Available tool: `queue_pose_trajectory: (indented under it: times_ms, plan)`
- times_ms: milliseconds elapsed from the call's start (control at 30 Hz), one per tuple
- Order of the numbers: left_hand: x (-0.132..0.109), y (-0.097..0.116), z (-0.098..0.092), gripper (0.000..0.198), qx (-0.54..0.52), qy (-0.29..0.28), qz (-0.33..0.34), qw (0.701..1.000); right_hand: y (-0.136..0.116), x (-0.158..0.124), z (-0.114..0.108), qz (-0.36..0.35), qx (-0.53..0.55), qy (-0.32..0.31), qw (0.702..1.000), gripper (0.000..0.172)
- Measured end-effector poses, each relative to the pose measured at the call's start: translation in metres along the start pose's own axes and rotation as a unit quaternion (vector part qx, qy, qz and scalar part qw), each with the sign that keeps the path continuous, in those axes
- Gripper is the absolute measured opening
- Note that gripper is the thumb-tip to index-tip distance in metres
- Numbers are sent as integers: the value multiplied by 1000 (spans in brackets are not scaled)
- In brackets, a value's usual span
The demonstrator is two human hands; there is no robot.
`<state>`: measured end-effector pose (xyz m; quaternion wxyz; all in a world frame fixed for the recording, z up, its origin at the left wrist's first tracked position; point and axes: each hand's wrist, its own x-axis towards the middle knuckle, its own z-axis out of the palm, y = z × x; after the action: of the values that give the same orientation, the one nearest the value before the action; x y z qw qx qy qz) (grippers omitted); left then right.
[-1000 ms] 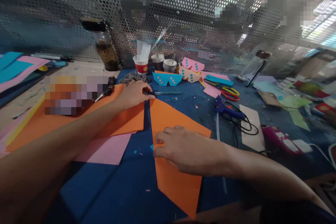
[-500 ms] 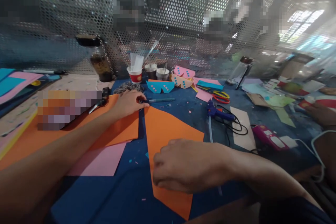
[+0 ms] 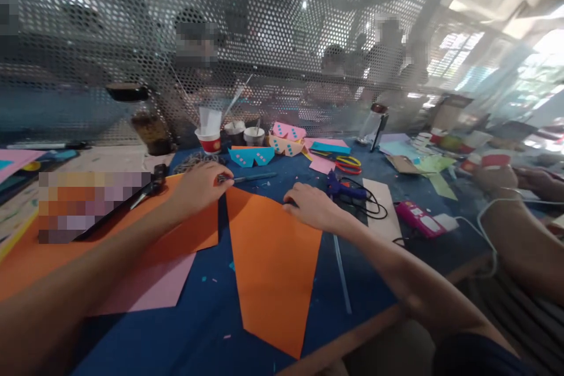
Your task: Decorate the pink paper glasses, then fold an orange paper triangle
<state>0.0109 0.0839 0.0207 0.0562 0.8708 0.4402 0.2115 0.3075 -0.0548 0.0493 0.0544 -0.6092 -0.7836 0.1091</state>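
A cut piece of orange paper (image 3: pixel 271 270) lies in front of me on the blue tabletop. At its top left corner is my left hand (image 3: pixel 200 185), thumb and fingertips closed on the corner. Beside those fingertips lies a teal pen (image 3: pixel 255 177). My right hand (image 3: pixel 311 205) rests palm down over the paper's top right edge, fingers stretched out and slightly bent, holding nothing. Just beyond it is a blue glue gun (image 3: pixel 348 189). Larger orange sheets (image 3: pixel 198 229) and a pink sheet (image 3: pixel 150 288) lie under and beside my left forearm.
Black-handled scissors (image 3: pixel 152 185) lie at left. Along the back stand a red and white paper cup (image 3: pixel 208 142), paper masks (image 3: pixel 251 156) and a jar (image 3: pixel 152 132) before a perforated screen. Yellow-red scissors (image 3: pixel 348 164) and a magenta device (image 3: pixel 420 219) are at right, near another person's arm (image 3: pixel 515 229).
My right hand has moved from the middle of the orange paper up to its top right edge, its fingers straightening. My left hand stays at the corner. The view has shifted somewhat.
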Motion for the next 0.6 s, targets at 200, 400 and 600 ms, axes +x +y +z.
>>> queue_pose_trajectory:
  times_ms: [200,400,600]
  plan:
    - [-47,19,7,33,-38,-69,68,995,8,8,1,1,33,6,999,26]
    - [-87,25,18,44,-53,-74,89,992,10,11,4,4,69,10,998,27]
    - [-93,28,21,43,-64,-46,98,992,10,13,8,4,112,5,994,22]
